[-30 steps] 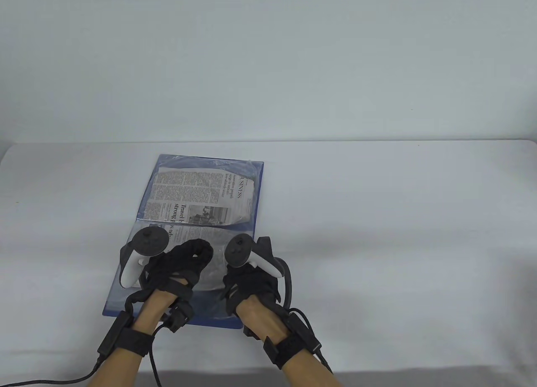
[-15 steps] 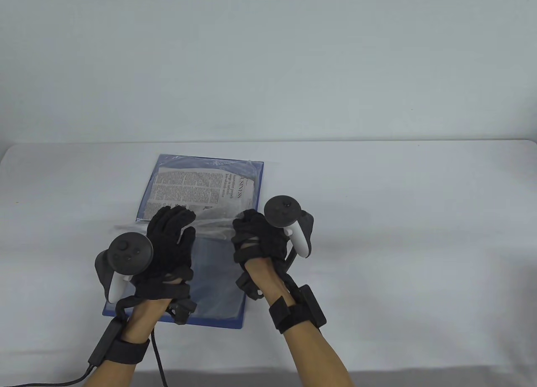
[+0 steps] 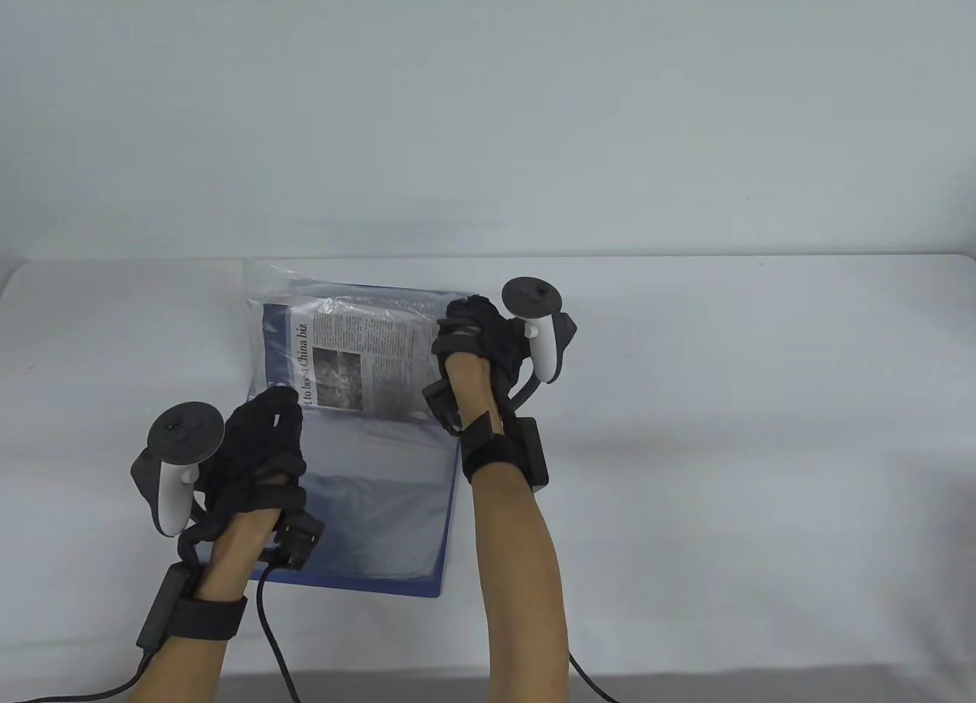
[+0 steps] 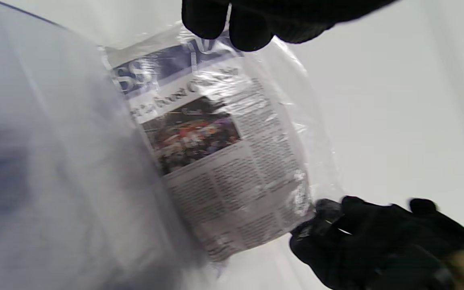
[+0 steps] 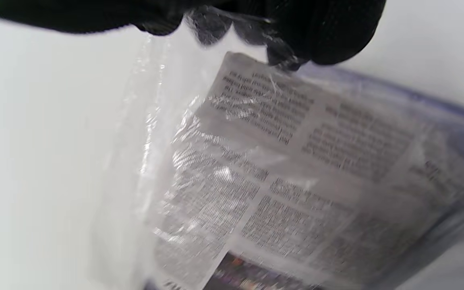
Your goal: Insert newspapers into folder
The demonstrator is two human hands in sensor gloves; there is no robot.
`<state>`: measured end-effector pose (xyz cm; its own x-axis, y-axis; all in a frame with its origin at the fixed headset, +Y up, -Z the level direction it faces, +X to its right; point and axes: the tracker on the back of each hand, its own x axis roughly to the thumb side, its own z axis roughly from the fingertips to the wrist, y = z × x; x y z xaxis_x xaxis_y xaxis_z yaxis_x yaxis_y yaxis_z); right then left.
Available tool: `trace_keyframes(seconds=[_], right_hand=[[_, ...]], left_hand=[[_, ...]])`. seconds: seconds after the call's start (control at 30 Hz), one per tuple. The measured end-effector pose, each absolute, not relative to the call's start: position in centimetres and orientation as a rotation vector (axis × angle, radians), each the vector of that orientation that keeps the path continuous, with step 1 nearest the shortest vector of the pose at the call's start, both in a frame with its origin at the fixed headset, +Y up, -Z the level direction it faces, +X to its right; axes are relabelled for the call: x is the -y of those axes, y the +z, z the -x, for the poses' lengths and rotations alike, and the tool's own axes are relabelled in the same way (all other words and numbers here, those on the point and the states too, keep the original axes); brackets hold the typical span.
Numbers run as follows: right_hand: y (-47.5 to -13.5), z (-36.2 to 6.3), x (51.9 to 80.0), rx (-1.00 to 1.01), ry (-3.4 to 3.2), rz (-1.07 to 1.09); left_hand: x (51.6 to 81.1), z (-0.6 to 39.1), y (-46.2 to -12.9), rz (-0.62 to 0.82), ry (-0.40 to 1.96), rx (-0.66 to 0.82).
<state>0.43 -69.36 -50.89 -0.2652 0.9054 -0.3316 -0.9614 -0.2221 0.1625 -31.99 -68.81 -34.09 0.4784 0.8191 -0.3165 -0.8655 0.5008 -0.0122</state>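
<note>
An open blue folder [image 3: 389, 569] lies on the table, left of centre. A clear plastic sleeve [image 3: 274, 291] with a folded newspaper [image 3: 358, 356] inside stands tilted over the folder's far half. My right hand [image 3: 474, 329] pinches the sleeve's far right edge; in the right wrist view its fingers [image 5: 316, 36] close on the plastic [image 5: 151, 121] above the newspaper [image 5: 296, 161]. My left hand [image 3: 268, 432] holds the sleeve's near left corner. In the left wrist view its fingertips [image 4: 248, 28] sit on the sleeve's edge over the newspaper [image 4: 220, 161], with the right hand [image 4: 357, 237] opposite.
The folder's near half [image 3: 374, 489] shows bare clear sleeves over blue. The white table [image 3: 724, 428] stretches to the right, with a pale wall behind it. Cables trail from both wrists to the table's near edge.
Both hands have lifted the sleeve with the newspaper off the folder's near half and turned it toward the far half. The right hand moved far; the left hand moved left.
</note>
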Motion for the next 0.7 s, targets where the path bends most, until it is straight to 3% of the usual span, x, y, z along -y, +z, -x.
trace_keyframes(seconds=[0.13, 0.2, 0.3, 0.4, 0.57, 0.7], right_hand=[[-50.4, -0.4, 68.5, -0.299, 2.077, 0.205], [-49.5, -0.4, 67.9, -0.266, 2.133, 0.161], [-47.7, -0.5, 68.0, -0.313, 2.210, 0.093], [-44.7, -0.9, 69.5, -0.485, 2.311, 0.034], [-39.1, -1.2, 76.4, -1.067, 2.372, 0.133], [-37.3, -0.1, 78.3, -0.988, 2.473, -0.019]], left_hand=[[72.1, 35.3, -34.8, 0.269, 1.014, -0.535], [74.2, 37.1, -34.9, 0.399, 1.014, -0.686], [76.1, 38.4, -34.9, 0.523, 1.016, -0.797], [77.2, 38.2, -35.2, 0.589, 1.016, -0.783], [76.9, 36.4, -35.5, 0.641, 0.808, -0.697], [76.4, 35.4, -35.3, 0.659, 0.771, -0.612]])
